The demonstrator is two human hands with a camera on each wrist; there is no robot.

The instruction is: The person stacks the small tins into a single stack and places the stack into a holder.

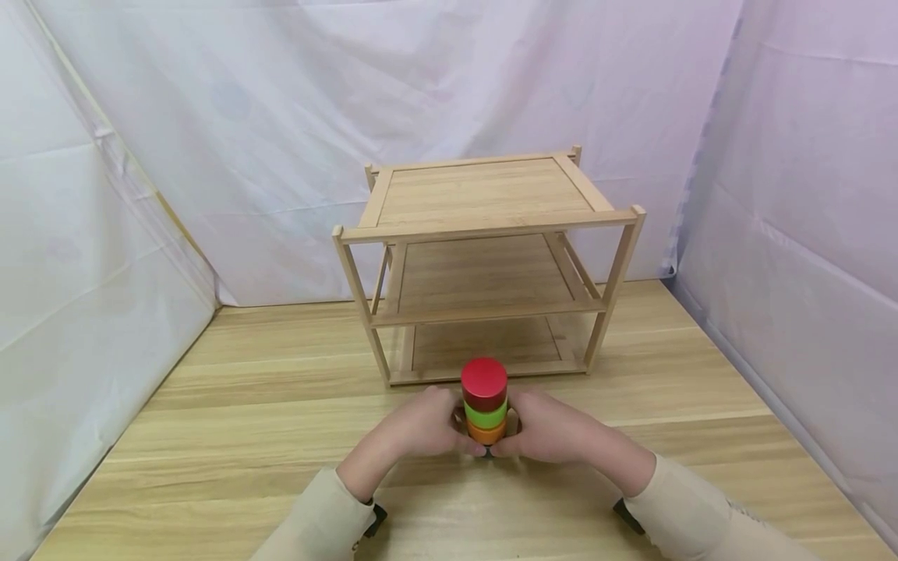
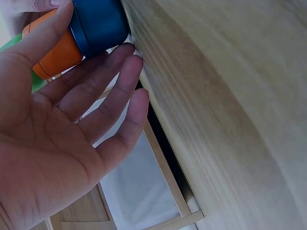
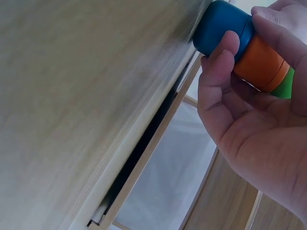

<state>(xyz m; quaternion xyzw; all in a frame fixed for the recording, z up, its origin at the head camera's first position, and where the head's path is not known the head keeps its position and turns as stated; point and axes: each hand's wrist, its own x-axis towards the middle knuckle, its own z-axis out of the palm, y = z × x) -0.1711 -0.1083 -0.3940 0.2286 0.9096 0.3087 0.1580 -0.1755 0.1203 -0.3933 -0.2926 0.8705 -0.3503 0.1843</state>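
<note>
stacked canisters (image 1: 486, 419) stand upright on the tabletop (image 1: 281, 467), in front of the wooden rack (image 1: 484, 273). our left hand (image 1: 436, 422) and right hand (image 1: 546, 425) clasp them low from both sides; we should probably squeeze evenly, thumbs level, keeping everything plumb so the red top (image 1: 484, 382) doesn't slide.

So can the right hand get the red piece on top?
Probably yes. The right hand is low at the stack, below the red piece. Nothing covers that piece, and the left hand is low on the other side, so the way up looks free.
</note>
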